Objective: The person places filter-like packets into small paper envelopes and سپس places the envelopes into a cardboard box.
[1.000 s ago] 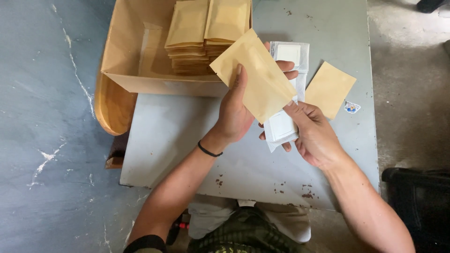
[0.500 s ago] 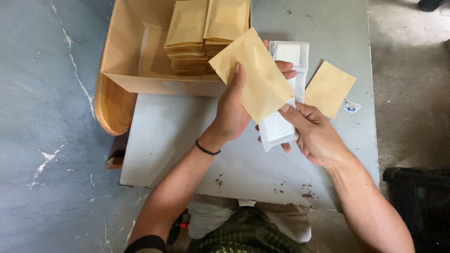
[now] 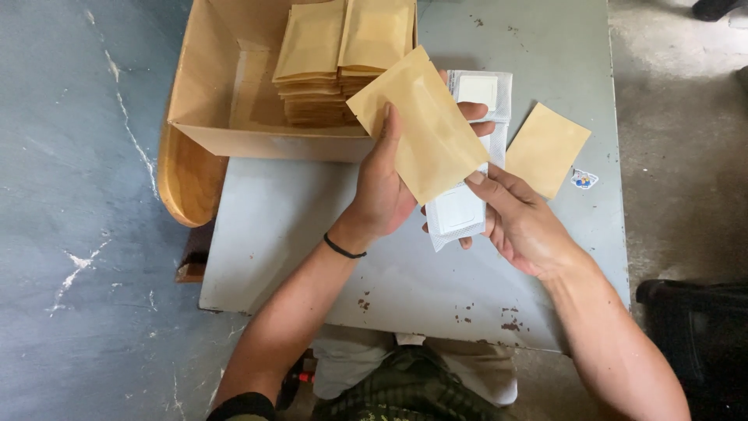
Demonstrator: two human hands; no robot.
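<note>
I see my left hand [image 3: 386, 195] raised over the middle of the table [image 3: 296, 234], holding a kraft pouch [image 3: 425, 125]. The thumb lies flat along the pouch's near face and the fingertips [image 3: 475, 111] curl round its far edge, so the pouch is pinched between thumb and fingers and tilts on a diagonal. My right hand [image 3: 522, 226] sits just right of it, fingers loosely bent and slightly apart; the forefinger tip touches the pouch's lower corner, and the other fingers support a white packet [image 3: 456, 214] from beneath. That packet lies behind the pouch, its lower end showing below and more white [image 3: 479, 90] showing above. A second pouch [image 3: 545, 148] lies flat near the table's right edge, apart from both hands. A cardboard box [image 3: 226, 101] at the far left corner holds two stacks [image 3: 343, 54] of pouches.
</note>
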